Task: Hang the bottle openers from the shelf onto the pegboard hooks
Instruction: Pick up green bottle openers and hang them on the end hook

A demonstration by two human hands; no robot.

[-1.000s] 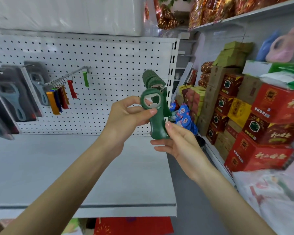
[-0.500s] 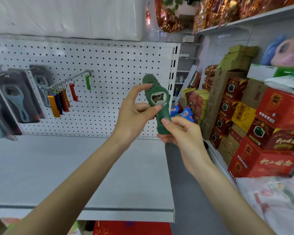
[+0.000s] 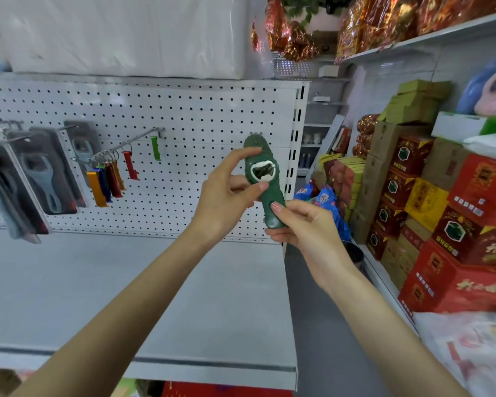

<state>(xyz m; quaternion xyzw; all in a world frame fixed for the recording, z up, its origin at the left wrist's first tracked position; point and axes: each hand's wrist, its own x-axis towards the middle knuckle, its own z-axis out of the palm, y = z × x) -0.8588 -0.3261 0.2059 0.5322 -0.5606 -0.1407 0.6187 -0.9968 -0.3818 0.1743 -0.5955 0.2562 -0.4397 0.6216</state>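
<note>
Flanking green opener: pegboard, boxes

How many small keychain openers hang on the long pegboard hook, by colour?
Green keychain opener: 1
Red keychain openers: 2
Orange keychain openers: 2
Blue keychain opener: 1
Total: 6 that can be told apart; the bunch at the hook's front end overlaps, so more may be hidden.
</note>
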